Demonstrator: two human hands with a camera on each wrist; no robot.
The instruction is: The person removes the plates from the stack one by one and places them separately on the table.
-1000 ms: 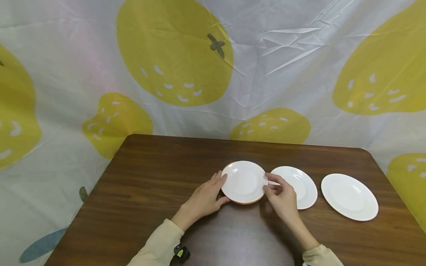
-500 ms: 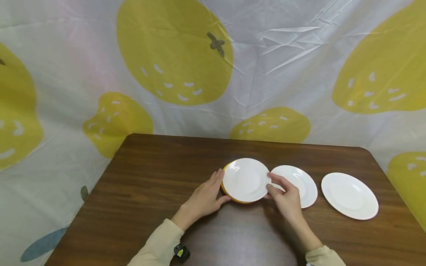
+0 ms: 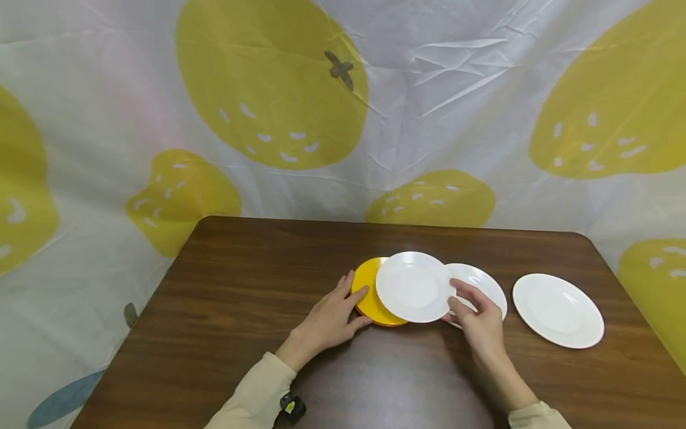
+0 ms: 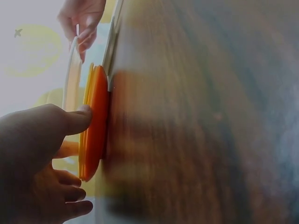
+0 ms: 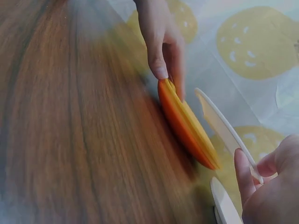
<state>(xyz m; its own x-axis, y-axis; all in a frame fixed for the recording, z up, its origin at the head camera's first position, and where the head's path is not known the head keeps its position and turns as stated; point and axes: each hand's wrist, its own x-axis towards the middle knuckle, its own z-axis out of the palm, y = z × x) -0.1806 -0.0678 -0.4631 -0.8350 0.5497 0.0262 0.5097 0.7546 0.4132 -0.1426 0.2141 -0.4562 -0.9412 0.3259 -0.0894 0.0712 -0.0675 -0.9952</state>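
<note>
My right hand (image 3: 479, 325) pinches the right rim of a small white plate (image 3: 412, 286), raised above a stack of yellow and orange plates (image 3: 370, 293). In the right wrist view a gap parts the white plate (image 5: 223, 125) from the stack (image 5: 187, 128). The left hand (image 3: 327, 322) holds the stack by its left edge, thumb at the near side and fingers at the far side; the left wrist view shows its thumb against the rims of the yellow and orange plates (image 4: 96, 123).
A white plate (image 3: 495, 287) lies just right of the stack, partly behind the right hand and the raised plate. Another white plate (image 3: 559, 311) lies farther right on the brown wooden table (image 3: 257, 268). A lemon-print cloth (image 3: 300, 196) hangs behind the table.
The right hand has lifted the small white plate off the stack and moved it rightward, uncovering the yellow plate. The left hand has stayed nearly in place at the stack.
</note>
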